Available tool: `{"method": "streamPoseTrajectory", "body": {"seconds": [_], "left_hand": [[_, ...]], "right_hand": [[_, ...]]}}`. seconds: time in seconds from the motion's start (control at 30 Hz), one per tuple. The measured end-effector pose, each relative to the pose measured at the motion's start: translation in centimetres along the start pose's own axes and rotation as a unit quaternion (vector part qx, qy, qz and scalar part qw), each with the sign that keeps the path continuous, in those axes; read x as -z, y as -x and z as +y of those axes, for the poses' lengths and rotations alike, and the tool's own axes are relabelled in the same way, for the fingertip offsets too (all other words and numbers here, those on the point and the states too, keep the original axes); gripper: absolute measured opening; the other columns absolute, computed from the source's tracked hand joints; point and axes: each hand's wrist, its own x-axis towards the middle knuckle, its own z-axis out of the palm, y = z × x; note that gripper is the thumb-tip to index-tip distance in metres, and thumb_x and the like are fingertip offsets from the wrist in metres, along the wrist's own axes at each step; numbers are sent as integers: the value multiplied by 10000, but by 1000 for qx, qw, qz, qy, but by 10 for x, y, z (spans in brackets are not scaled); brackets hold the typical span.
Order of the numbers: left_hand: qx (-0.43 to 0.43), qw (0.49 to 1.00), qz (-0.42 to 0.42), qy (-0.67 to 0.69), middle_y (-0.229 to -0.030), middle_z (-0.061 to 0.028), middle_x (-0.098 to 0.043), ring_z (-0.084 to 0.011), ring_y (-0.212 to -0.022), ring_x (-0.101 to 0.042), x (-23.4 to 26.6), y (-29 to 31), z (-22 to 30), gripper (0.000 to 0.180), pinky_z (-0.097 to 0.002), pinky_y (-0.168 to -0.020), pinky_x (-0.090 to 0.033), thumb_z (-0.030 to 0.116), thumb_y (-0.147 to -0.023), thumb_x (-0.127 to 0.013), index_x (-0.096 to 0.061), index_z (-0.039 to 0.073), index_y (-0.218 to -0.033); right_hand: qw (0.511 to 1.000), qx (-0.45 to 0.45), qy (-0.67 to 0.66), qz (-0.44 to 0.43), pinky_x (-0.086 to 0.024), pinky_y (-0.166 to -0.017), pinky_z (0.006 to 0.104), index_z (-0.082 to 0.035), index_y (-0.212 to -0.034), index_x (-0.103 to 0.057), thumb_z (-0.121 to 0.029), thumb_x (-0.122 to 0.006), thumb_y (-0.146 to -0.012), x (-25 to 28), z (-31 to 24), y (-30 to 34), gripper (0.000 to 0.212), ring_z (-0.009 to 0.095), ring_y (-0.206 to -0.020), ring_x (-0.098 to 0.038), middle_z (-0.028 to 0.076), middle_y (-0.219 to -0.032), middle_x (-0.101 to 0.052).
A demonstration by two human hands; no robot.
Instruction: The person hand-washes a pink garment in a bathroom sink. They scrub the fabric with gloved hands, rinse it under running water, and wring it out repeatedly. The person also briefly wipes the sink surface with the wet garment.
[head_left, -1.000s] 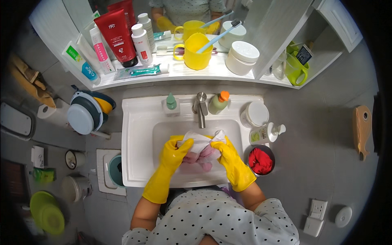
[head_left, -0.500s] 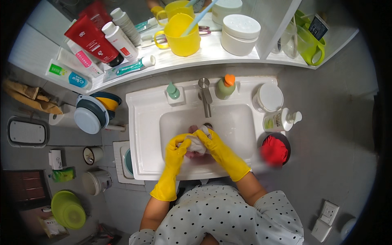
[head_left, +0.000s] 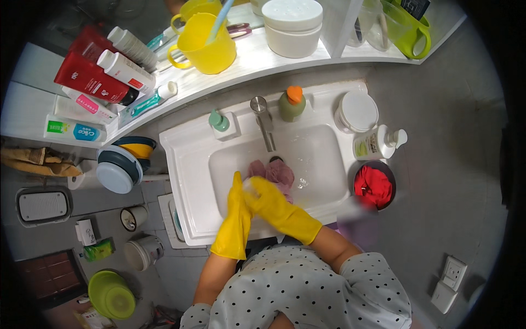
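Note:
Both my hands wear long yellow rubber gloves and meet over the left part of the white sink [head_left: 186, 181]. My left hand [head_left: 238, 203] has its fingers straight and pressed against my right hand [head_left: 267, 203], whose fingers curl over. A small pale piece of cloth [head_left: 250, 187] shows between them; the rest of it is hidden by the gloves. Below, wet pink cloth [head_left: 279, 174] lies bunched in the basin by the drain, under the metal faucet [head_left: 263, 123].
A green pump dispenser [head_left: 219, 122], an orange-topped bottle [head_left: 292, 104], a white tub [head_left: 356, 112] and a white pump bottle [head_left: 378, 142] stand around the rim. A dark bowl holding red cloth [head_left: 373, 185] is at the right. Above runs a shelf [head_left: 246, 57] with a yellow mug [head_left: 211, 46].
My hands have come together and shifted slightly left, folding over the pale cloth that was stretched between them. More of the pink cloth shows. The whole view has tilted and shifted.

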Motion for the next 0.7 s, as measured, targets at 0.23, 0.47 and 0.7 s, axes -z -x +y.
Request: {"method": "streamPoseTrajectory", "body": {"seconds": [0.23, 0.47, 0.7], "left_hand": [[36, 976, -199, 80, -1159, -125, -660, -305, -1019, -656, 56, -59, -38, 468, -423, -824, -555, 437, -1011, -492, -557, 64, -1287], [103, 940, -277, 170, -1171, -115, -641, -318, -1059, -635, 67, -72, -53, 444, -459, -891, -539, 443, -1028, -457, -539, 84, -1276], [23, 989, -145, 0, -1043, -152, -664, -334, -849, -672, 42, -48, -29, 413, -439, -681, -572, 426, -985, -530, -574, 75, -1197]], "right_hand": [[919, 298, 253, 48, -530, -690, 412, -86, -1201, -610, -232, -604, -855, -6, 44, -27, 375, 350, -843, -651, 169, -1059, -643], [937, 285, 201, -5, -535, -682, 434, -58, -1165, -612, -192, -594, -847, -15, 52, -29, 346, 358, -832, -645, 158, -918, -618], [984, 166, -37, 42, -522, -835, 394, -81, -1215, -628, -205, -564, -933, -27, 98, -40, 315, 326, -984, -663, 163, -1075, -681]]}}
